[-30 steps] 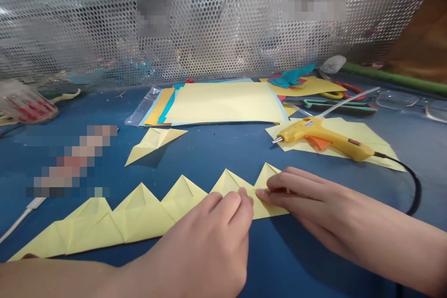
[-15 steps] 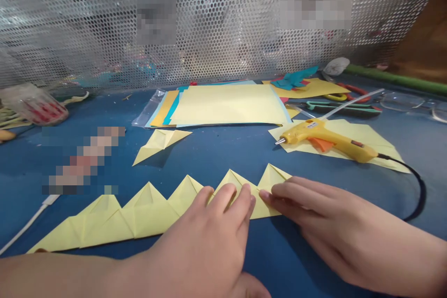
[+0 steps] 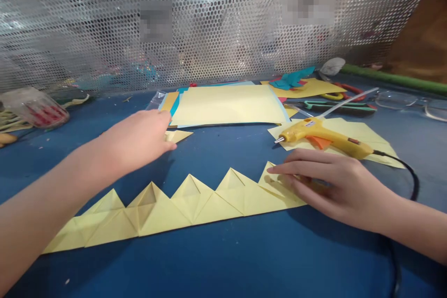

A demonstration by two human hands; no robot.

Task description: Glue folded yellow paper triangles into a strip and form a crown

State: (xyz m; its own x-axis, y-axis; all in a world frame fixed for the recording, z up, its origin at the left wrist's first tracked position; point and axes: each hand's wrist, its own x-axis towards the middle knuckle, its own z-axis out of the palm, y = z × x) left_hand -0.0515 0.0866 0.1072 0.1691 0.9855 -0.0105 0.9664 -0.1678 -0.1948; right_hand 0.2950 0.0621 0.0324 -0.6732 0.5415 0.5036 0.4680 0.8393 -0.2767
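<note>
A pale yellow folded-paper strip with a row of pointed peaks [image 3: 157,214] lies across the table in front of me. My right hand [image 3: 324,184] is at its right end, fingers bent over the last peak and covering part of it. My left hand [image 3: 139,137] reaches across the strip's left part, over a loose folded yellow paper triangle [image 3: 180,135]. Thumb and fingers are apart there, and the hand hides most of that triangle. Behind my right hand, a yellow glue gun [image 3: 324,137] rests on a yellow paper piece [image 3: 366,132].
Stacked coloured paper sheets [image 3: 230,104] lie at the back middle. Cutters [image 3: 342,106], glasses [image 3: 401,100] and a teal paper shape [image 3: 293,78] are at the back right. A clear jar [image 3: 38,107] lies at left. The black cord [image 3: 415,181] runs beneath my right arm. A perforated metal screen [image 3: 223,32] stands behind.
My left hand has left the middle of the strip and moved forward and left to the loose triangle. My right hand has shifted slightly up at the strip's end.
</note>
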